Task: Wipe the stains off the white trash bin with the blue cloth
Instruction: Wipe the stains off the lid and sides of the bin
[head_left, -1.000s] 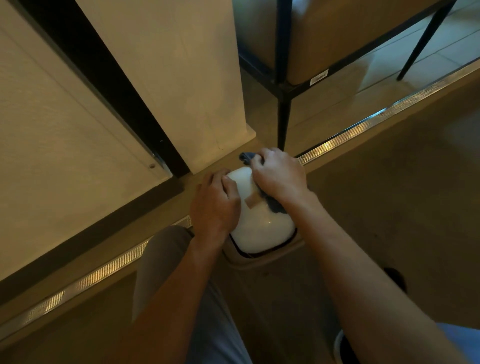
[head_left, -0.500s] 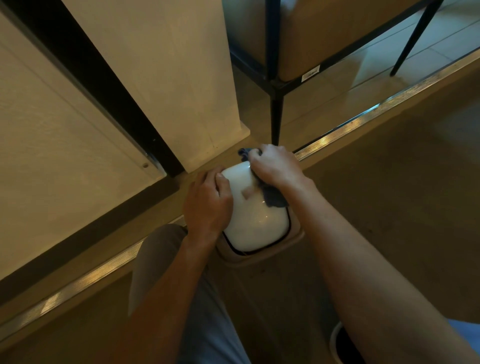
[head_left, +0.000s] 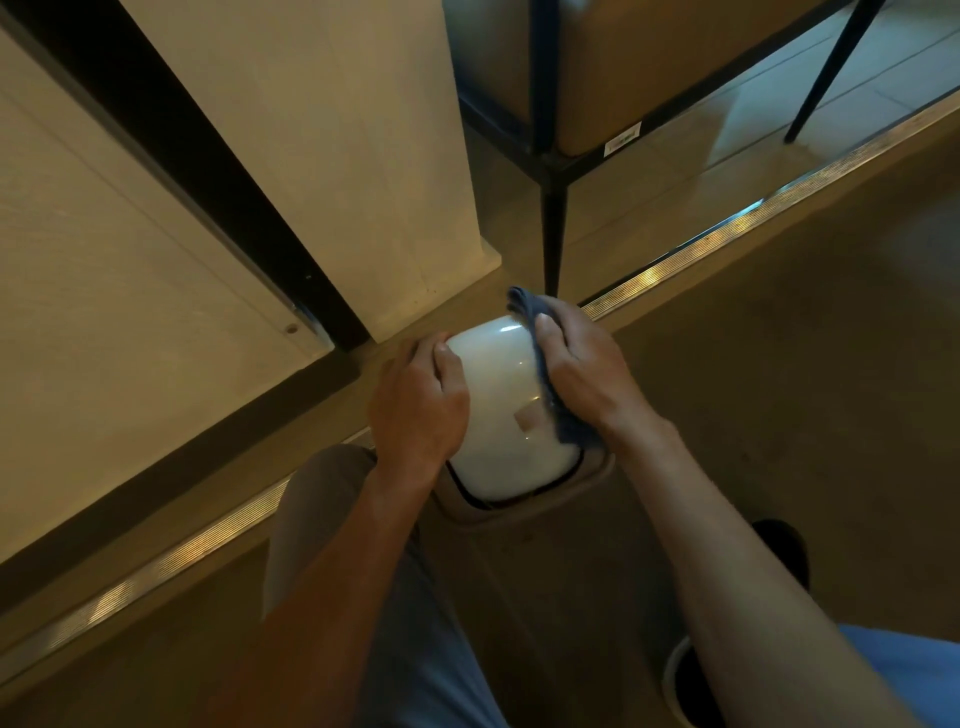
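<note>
At the left of the frame stand a pale wall panel (head_left: 119, 291) and a black door frame (head_left: 218, 197), unchanged over the last second apart from a slight shift of the view. Just left of centre, the left hand (head_left: 418, 410) has kept its place on the left flank of the white trash bin (head_left: 501, 415), fingers curled over the rim of the domed lid and gripping it steady. The bin sits in the middle of the frame on the floor, close to the metal threshold strip (head_left: 727, 234), its lid glossy with a small tan patch (head_left: 525, 418) near the lower right. To the right of the lid, the right hand (head_left: 584, 374) pinches the blue cloth (head_left: 545, 374) bunched under its fingers. A second ago this hand lay over the top middle of the lid; it has since slid to the right edge, the cloth now draped down that side. I judge the top has had a pass and the stroke is working round the rim, while the tan patch is still uncovered and may need another pass
</note>
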